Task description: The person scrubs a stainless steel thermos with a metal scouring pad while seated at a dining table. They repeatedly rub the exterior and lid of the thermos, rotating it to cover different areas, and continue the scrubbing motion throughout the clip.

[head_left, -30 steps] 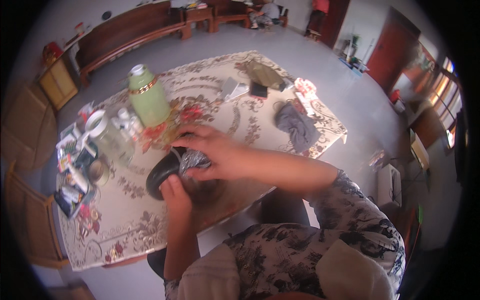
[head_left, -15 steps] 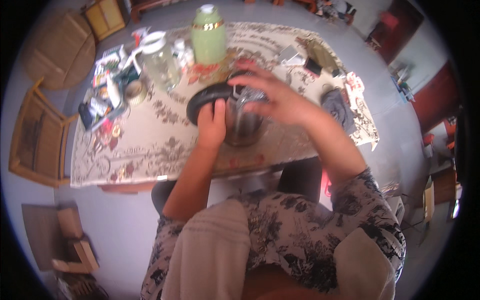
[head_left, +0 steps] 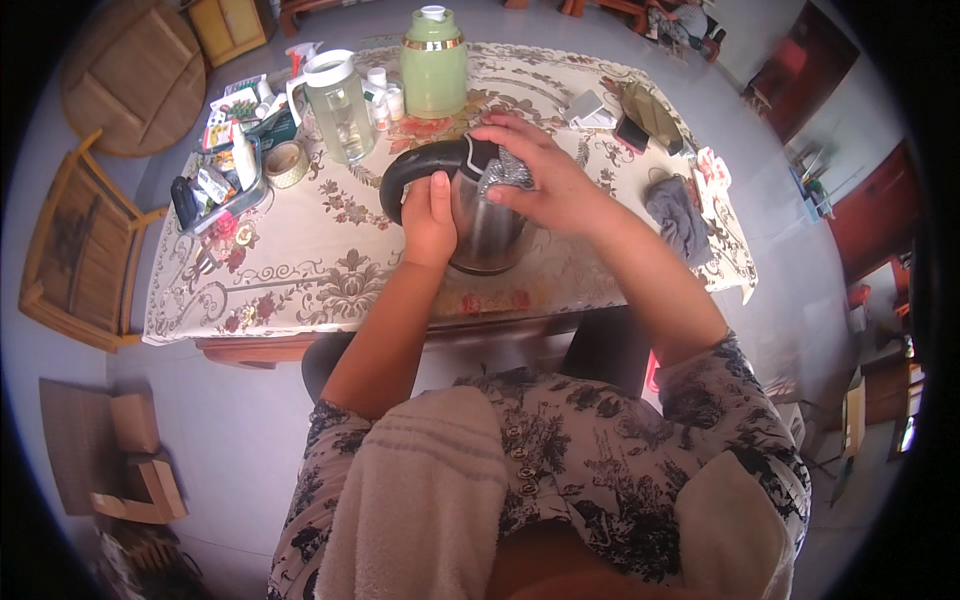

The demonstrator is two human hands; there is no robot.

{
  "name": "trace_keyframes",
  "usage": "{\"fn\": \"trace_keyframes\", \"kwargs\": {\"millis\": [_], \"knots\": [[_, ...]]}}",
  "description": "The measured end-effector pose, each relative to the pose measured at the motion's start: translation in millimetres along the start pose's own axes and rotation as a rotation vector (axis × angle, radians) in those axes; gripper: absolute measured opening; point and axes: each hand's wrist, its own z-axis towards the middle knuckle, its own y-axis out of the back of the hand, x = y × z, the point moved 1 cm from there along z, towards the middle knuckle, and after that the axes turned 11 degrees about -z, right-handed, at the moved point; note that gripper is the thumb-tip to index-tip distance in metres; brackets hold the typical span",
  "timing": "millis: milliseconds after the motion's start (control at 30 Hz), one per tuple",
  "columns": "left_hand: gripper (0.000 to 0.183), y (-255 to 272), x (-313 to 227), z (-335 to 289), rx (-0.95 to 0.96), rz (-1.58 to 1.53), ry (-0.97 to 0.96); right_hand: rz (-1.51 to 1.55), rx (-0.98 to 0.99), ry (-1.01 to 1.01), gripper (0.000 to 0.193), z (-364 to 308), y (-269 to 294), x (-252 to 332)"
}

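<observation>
A steel kettle (head_left: 487, 238) with a black lid area and a large black handle (head_left: 428, 158) stands on the cloth-covered table in front of me, near its front edge. My left hand (head_left: 430, 215) grips the handle, thumb raised along the kettle's side and the other fingers mostly hidden. In my right hand (head_left: 545, 170) is a crumpled silvery scouring pad (head_left: 507, 174), pressed to the upper part of the kettle. The fingertips of that hand reach over the kettle's top.
Beyond the kettle stand a green thermos flask (head_left: 434, 75) and a clear jug (head_left: 338, 110) with white lid. A tape roll (head_left: 287, 163) and a cluttered tray (head_left: 225, 205) lie left. On the right are a grey cloth (head_left: 678, 215) and a dark phone-like object (head_left: 631, 134).
My right hand has shifted slightly with the pad against the kettle. My left hand keeps its hold on the handle. The whole view has shifted a little.
</observation>
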Motion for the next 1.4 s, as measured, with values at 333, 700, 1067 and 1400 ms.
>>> {"fn": "trace_keyframes", "kwargs": {"millis": [333,700,1067,1400], "knots": [[0.05,0.0,0.6,0.2,-0.019,-0.097,-0.093,-0.205,-0.013,-0.209,0.068,11.2,-14.3,28.4],[0.077,13.5,-38.8,-2.3,0.141,-0.509,0.343,-0.314,-0.032,-0.047,0.08,3.0,-14.7,24.2],[0.086,3.9,-38.4,-14.4,0.124,-0.462,0.39,-0.605,-0.363,-0.045,0.06,-1.9,-52.7,21.2],[0.082,-5.9,-38.0,-15.2,0.155,-0.592,0.383,-0.664,-0.121,0.171,0.073,-34.5,-53.7,34.8]]}}
